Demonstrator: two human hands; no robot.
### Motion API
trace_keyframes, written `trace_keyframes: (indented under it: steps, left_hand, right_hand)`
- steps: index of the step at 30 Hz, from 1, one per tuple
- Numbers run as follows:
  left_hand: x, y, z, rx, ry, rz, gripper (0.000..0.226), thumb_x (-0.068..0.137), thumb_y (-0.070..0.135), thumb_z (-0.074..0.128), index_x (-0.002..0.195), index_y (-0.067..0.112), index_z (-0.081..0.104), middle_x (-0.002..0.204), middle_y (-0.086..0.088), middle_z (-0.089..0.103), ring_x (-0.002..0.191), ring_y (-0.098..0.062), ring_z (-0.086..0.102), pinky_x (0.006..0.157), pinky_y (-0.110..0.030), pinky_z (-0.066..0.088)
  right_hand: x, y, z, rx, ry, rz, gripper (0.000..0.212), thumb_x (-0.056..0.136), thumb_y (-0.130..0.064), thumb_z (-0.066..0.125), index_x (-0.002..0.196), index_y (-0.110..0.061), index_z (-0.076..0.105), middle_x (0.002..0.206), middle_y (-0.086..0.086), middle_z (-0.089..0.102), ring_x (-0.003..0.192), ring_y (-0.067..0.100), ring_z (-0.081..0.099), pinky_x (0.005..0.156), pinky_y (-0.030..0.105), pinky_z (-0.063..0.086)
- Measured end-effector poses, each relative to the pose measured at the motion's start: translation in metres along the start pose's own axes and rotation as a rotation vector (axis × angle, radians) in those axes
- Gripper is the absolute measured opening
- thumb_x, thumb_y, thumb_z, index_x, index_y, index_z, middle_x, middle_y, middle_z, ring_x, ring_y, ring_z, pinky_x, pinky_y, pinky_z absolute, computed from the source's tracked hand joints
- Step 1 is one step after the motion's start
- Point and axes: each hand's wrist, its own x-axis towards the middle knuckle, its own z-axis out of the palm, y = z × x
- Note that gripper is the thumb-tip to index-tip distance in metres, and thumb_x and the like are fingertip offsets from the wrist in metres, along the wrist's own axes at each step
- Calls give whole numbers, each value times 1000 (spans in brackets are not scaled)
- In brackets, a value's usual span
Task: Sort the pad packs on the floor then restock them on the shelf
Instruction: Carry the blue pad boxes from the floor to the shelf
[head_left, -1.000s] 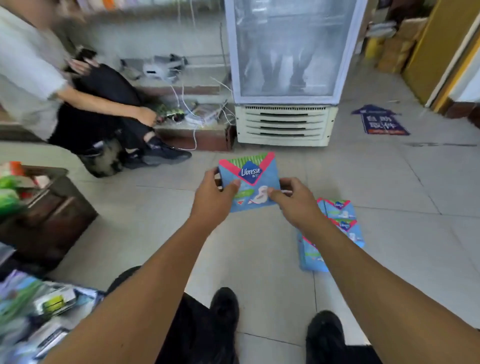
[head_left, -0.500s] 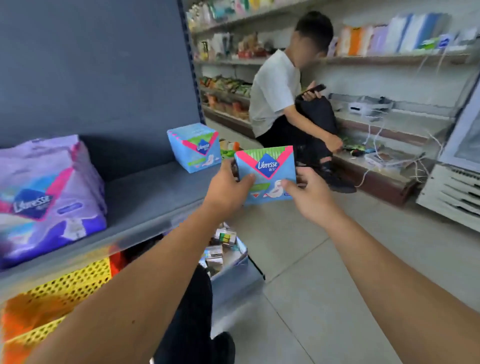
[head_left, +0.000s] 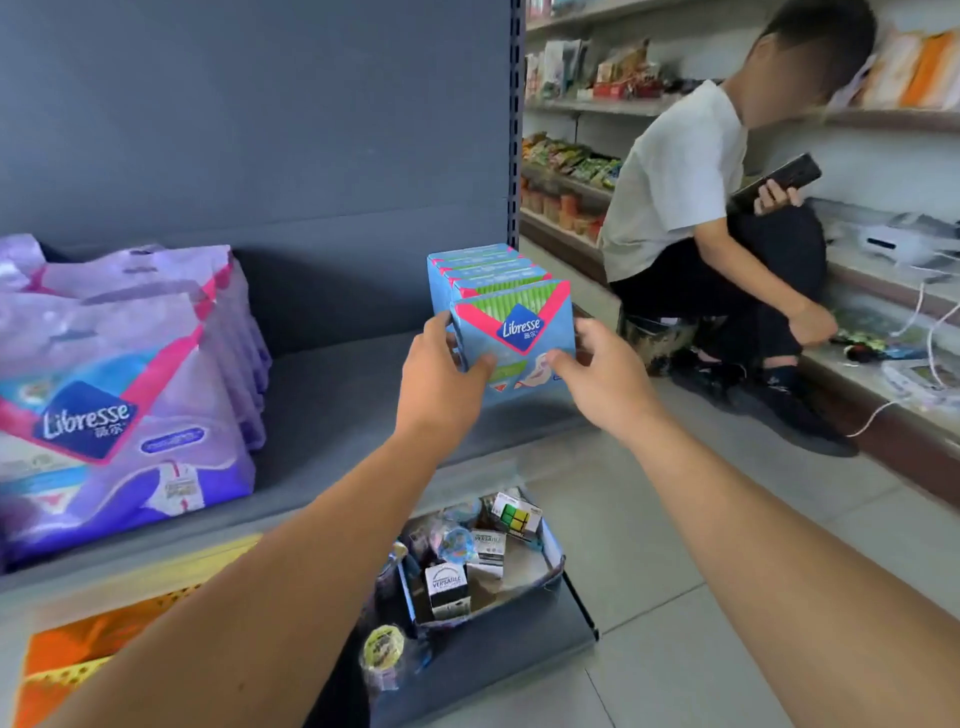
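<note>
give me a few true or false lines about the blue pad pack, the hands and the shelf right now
1. Both hands hold the blue pad pack: the left hand at its left edge, the right hand at its right. True.
2. The pack is at the front of a row of blue packs on the grey shelf. True.
3. The purple packs stand to the right of the blue row. False: they are at the shelf's left.
4. The box of small goods sits on the same shelf as the pads. False: it sits on a lower ledge.
5. The crouching person holds a pad pack. False: a dark phone.
</note>
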Motion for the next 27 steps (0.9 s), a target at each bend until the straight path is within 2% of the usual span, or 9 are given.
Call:
trace_keyframes:
  steps: [5,7,9,11,14,18,22,25,27]
  left_hand:
    - [24,-11,31,4,55,-41,58,86,22,73,136,26,43,119,5,57,96,-7,59,72,-16,44]
    - [28,-13,36,24,86,-33,58,87,21,71,138,29,42,122,6,55,104,-8,57,78,-19,43]
    - [28,-15,38,58,123,-3,58,88,18,68,139,29,42,125,6,53,111,-8,54,86,-23,45]
    - [29,-17,39,71,164,16,57,88,14,66,138,29,42,127,7,51,113,-7,54,90,-23,46]
    - [29,-18,39,79,191,-10,56,88,13,66,136,28,42,129,6,50,109,-5,52,87,-21,44]
    - [27,-17,42,154,95,-72,55,89,18,64,138,30,40,123,6,57,103,-16,57,79,-27,47]
    - [28,-15,41,235,45,-144,46,94,21,58,136,25,42,115,1,65,93,-21,60,71,-27,44]
    - [29,-10,40,255,13,-177,35,96,21,53,129,18,45,117,-3,63,90,-20,55,71,-27,42]
    - [30,-8,40,257,-6,-186,33,97,21,51,129,16,45,118,-5,62,89,-20,54,71,-28,42]
  right_hand:
    - [43,27,4,-12,-45,-8,32,88,-28,65,119,-26,58,109,-10,68,96,13,64,76,25,48]
    - [49,35,7,-5,-55,-24,29,89,-26,66,117,-24,59,107,-12,67,93,9,63,66,8,41]
    - [53,40,13,19,-47,-53,23,89,-25,67,111,-22,58,104,-12,67,92,7,63,61,4,38]
    - [55,42,18,43,-41,-85,22,89,-24,68,109,-21,57,103,-11,66,94,9,63,64,6,38]
    - [57,39,25,52,-41,-107,26,90,-23,67,113,-16,57,104,-8,63,94,13,60,62,4,36]
    - [58,36,26,25,-72,-154,44,93,-22,63,133,-15,47,124,-2,57,113,17,53,66,10,30]
    - [59,36,24,-7,-183,-135,43,98,-25,55,139,-19,44,130,-3,58,120,19,51,73,18,30]
    - [59,33,22,-1,-187,-113,38,98,-27,54,134,-18,47,131,0,58,117,19,53,73,21,33]
    - [60,32,21,-4,-199,-101,34,99,-28,53,131,-17,48,129,0,59,108,15,54,64,20,35]
